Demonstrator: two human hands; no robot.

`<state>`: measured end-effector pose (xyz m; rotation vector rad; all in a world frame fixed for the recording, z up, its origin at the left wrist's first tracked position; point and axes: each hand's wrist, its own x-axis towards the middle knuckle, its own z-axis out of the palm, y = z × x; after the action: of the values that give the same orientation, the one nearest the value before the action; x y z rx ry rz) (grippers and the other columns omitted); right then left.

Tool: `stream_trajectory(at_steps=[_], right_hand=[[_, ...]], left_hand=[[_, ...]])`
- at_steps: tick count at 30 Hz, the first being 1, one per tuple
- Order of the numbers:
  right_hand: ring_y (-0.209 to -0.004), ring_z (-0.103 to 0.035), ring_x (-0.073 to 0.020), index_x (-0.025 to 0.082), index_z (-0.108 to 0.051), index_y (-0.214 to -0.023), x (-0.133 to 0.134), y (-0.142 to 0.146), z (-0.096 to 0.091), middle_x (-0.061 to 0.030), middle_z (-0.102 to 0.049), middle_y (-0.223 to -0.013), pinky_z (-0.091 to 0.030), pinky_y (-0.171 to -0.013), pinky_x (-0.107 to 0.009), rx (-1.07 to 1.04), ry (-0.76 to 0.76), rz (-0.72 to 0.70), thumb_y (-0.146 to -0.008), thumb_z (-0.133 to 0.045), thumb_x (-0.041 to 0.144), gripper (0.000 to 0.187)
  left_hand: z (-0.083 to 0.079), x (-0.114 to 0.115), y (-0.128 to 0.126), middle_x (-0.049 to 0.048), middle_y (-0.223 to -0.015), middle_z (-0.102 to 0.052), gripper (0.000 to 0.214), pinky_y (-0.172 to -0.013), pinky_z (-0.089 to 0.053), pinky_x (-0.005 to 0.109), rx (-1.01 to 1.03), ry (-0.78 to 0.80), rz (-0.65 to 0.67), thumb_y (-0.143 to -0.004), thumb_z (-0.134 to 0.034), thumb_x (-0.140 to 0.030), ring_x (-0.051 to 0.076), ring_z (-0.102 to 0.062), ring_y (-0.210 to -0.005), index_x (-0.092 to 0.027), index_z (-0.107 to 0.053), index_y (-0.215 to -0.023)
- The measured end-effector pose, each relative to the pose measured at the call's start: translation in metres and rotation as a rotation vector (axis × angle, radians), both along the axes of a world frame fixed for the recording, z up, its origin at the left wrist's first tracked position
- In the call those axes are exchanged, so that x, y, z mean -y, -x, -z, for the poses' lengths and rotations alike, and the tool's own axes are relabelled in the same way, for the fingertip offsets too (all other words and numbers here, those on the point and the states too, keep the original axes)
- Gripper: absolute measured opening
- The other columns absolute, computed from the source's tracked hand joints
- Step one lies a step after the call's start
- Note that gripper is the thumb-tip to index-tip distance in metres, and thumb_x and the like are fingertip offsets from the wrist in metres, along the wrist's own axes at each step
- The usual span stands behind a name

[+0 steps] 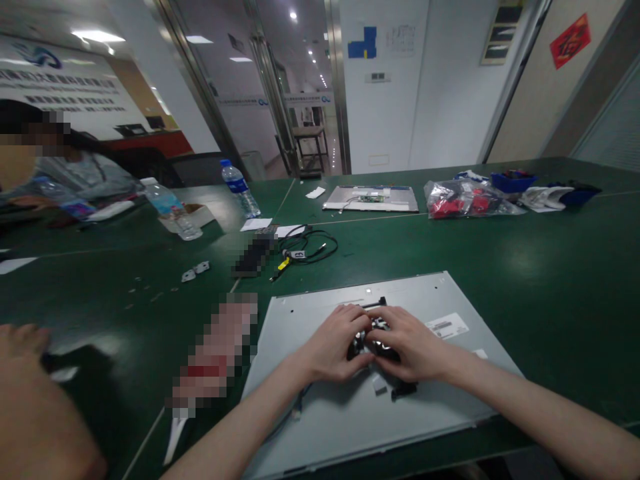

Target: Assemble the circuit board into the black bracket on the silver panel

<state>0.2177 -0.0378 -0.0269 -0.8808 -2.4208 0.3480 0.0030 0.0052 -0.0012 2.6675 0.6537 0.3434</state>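
Note:
A grey metal panel [440, 293] lies flat on the green table [540, 253] in front of me. Both hands rest at its middle. My left hand [336, 343] and my right hand [409, 345] are curled together around a small dark part with cables [376, 328], fingers closed on it. Most of that part is hidden under my fingers. A black piece [404, 390] pokes out below my right hand. A white label [447, 326] is stuck on the panel just right of my right hand.
A black coiled cable [306, 248] and a dark block lie beyond the panel. Farther back are a second panel with a circuit board [371, 198], a plastic bag of red parts [463, 199], two water bottles [240, 189], small metal brackets [195, 271]. Another person sits at far left; a hand [20, 340] at lower left.

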Motion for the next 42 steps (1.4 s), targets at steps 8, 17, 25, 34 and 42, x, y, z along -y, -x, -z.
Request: stream_trajectory(at_steps=[8, 17, 25, 34, 42], right_hand=[[-0.122, -0.048, -0.0270, 0.020, -0.060, -0.110, -0.0007, 0.0010, 0.0014, -0.0130, -0.050, -0.136, -0.043, -0.101, -0.046, -0.011, 0.004, -0.002, -0.083, -0.066, 0.022, 0.028], [-0.124, -0.048, -0.0279, 0.020, -0.060, -0.109, -0.0009, 0.0012, 0.0043, -0.0132, -0.049, -0.137, -0.043, -0.102, -0.047, -0.018, 0.007, -0.013, -0.082, -0.067, 0.024, 0.029], [-0.125, -0.046, -0.0280, 0.020, -0.060, -0.110, -0.0021, -0.0015, 0.0020, -0.0137, -0.048, -0.138, -0.042, -0.103, -0.047, -0.004, 0.027, -0.029, -0.081, -0.070, 0.031, 0.033], [-0.125, -0.047, -0.0277, 0.020, -0.060, -0.110, 0.0000, -0.0017, 0.0008, -0.0137, -0.048, -0.138, -0.042, -0.103, -0.047, 0.008, 0.035, -0.018, -0.087, -0.067, 0.031, 0.027], [-0.124, -0.047, -0.0281, 0.019, -0.060, -0.108, -0.0015, -0.0002, 0.0042, -0.0139, -0.049, -0.137, -0.043, -0.102, -0.047, -0.010, 0.020, -0.012, -0.084, -0.068, 0.027, 0.027]], left_hand=[[0.0015, -0.0003, -0.0003, 0.0092, -0.106, -0.057, 0.023, -0.092, -0.040, 0.045, 0.003, -0.007, -0.009, -0.080, -0.059, -0.029, 0.028, -0.051, -0.100, -0.020, -0.056, -0.101], [0.0000, 0.0008, -0.0004, 0.0092, -0.107, -0.057, 0.026, -0.094, -0.040, 0.046, 0.002, 0.000, -0.017, -0.080, -0.062, -0.031, 0.028, -0.051, -0.101, -0.020, -0.057, -0.103], [-0.0015, 0.0014, -0.0001, 0.0084, -0.106, -0.057, 0.025, -0.092, -0.041, 0.044, -0.012, 0.012, -0.026, -0.079, -0.066, -0.032, 0.028, -0.051, -0.100, -0.020, -0.057, -0.099], [-0.0024, 0.0022, -0.0014, 0.0086, -0.105, -0.058, 0.027, -0.092, -0.041, 0.044, 0.010, 0.007, -0.025, -0.081, -0.064, -0.033, 0.028, -0.052, -0.100, -0.021, -0.057, -0.104], [-0.0019, 0.0015, -0.0008, 0.0097, -0.109, -0.058, 0.029, -0.094, -0.041, 0.045, 0.003, 0.005, -0.021, -0.081, -0.063, -0.033, 0.028, -0.052, -0.102, -0.020, -0.057, -0.106]])
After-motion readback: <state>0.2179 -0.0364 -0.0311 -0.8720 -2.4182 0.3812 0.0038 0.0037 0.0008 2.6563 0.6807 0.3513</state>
